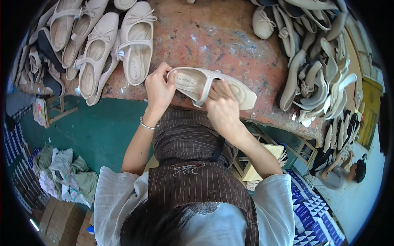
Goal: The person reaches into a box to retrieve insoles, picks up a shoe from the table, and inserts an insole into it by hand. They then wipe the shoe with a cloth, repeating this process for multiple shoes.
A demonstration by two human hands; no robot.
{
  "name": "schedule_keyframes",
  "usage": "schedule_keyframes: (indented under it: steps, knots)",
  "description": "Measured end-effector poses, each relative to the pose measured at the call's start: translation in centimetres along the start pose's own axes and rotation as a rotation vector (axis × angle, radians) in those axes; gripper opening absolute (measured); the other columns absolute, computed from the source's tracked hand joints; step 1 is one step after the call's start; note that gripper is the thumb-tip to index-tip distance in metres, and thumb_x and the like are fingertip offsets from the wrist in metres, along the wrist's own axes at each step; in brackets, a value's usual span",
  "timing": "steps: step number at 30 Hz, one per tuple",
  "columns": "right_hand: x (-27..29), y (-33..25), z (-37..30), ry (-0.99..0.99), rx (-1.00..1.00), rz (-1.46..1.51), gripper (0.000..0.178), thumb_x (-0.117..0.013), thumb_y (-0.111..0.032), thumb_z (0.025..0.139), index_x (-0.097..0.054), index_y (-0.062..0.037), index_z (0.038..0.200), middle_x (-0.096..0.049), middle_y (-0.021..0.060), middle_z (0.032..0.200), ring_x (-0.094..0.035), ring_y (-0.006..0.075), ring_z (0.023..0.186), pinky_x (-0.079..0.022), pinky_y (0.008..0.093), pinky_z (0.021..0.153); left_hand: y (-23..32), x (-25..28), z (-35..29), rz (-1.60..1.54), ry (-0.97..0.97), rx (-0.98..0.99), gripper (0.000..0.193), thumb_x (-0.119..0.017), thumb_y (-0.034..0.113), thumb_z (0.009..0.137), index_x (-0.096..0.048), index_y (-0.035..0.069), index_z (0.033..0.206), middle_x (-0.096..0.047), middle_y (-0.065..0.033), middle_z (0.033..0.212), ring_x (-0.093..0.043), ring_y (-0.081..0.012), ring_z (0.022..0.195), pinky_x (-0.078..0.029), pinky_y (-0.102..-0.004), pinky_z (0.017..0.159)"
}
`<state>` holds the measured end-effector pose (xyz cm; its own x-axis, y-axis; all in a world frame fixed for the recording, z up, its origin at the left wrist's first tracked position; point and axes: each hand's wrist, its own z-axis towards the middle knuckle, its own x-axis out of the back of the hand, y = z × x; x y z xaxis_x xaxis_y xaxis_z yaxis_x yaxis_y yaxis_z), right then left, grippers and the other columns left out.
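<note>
A beige strap shoe (191, 78) is held above the near edge of the workbench, its heel to the left and its pale squared toe to the right. My left hand (159, 89) grips the heel, thumb at the rim. Bent fingers of my right hand (223, 106) press at the strap and into the opening; their tips are partly hidden. A round dotted outline shows on the toe part beside them. To the left of my left hand lies a finished-looking beige shoe (138, 49) with a bow and a strap.
More beige bow shoes (96, 55) crowd the bench's left side. A heap of beige shoes and straps (324, 82) covers its right. The worn reddish bench top (205, 41) has paint marks. Cloth bundles (65, 174) and cardboard boxes (59, 219) are lower left. Another person (340, 174) is at right.
</note>
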<state>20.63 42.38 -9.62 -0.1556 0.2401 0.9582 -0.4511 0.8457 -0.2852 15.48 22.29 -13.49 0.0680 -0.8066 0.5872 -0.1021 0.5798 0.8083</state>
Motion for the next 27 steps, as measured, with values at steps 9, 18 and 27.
schedule_keyframes:
  steps: [9, 18, 27]
  knots:
    - [2.9, 6.9, 6.1, 0.603, -0.641, 0.271, 0.061, -0.071, -0.010, 0.079, -0.052, -0.0039, 0.137, -0.069, 0.0177, 0.110, -0.066, 0.0296, 0.104, -0.042, 0.0477, 0.101, 4.4, -2.1, -6.4, 0.125, -0.286, -0.079, 0.015, -0.066, 0.010, 0.082, -0.054, 0.004, 0.077, -0.060, -0.0175, 0.061, -0.063, -0.0382, 0.059, -0.047, -0.0469, 0.051]
    - [2.2, 0.0, 0.9, 0.190, -0.347, 0.157, 0.044, -0.062, 0.004, 0.073, -0.055, 0.0084, 0.117, -0.061, 0.0282, 0.121, -0.059, 0.0386, 0.118, -0.024, 0.0584, 0.116, 5.9, -4.9, -9.2, 0.373, -0.267, -0.601, 0.045, -0.067, 0.016, 0.077, -0.063, -0.004, 0.117, -0.058, -0.0190, 0.123, -0.045, -0.0382, 0.127, -0.034, -0.0574, 0.107]
    - [-1.3, 2.7, 5.6, 0.327, -0.244, 0.080, 0.052, -0.053, 0.002, 0.079, -0.049, 0.0095, 0.130, -0.058, 0.0245, 0.125, -0.057, 0.0351, 0.119, -0.025, 0.0540, 0.116, 4.3, -6.1, -9.3, 0.442, -0.385, -0.540, 0.042, -0.058, 0.015, 0.085, -0.060, -0.003, 0.123, -0.056, -0.0191, 0.131, -0.040, -0.0334, 0.136, -0.031, -0.0588, 0.110]
